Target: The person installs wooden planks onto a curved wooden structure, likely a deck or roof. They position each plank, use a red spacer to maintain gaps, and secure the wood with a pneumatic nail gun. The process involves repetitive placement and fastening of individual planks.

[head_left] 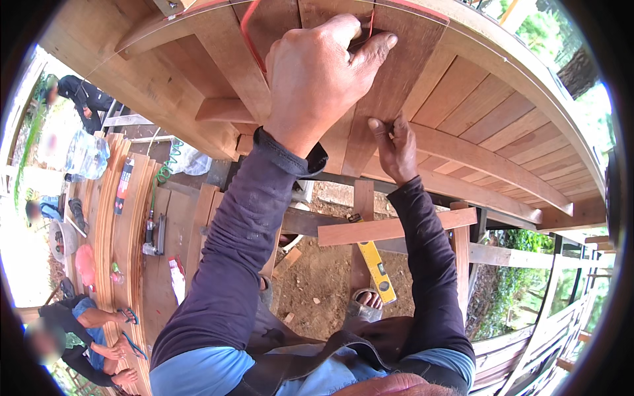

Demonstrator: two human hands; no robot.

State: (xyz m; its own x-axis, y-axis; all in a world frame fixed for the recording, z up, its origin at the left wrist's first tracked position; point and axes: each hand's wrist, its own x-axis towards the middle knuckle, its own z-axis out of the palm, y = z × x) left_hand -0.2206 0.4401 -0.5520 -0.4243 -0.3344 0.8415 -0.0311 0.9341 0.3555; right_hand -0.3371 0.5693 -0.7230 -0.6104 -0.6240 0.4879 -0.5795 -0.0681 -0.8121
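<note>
Overhead, my left hand is closed against the brown wooden planks, thumb and forefinger close together. A thin red strip shows by its fingertips; what the fingers hold is hidden. Lower and to the right, my right hand is closed with its thumb raised at the edge of a dark plank. Its grip is too small to make out. Another red strip bends along the planks to the left of my left hand.
A curved wooden frame spans the upper right. Below my arms are a loose board, a yellow spirit level and dirt ground. Stacked planks and a nail gun lie left. A person sits lower left; others are farther back.
</note>
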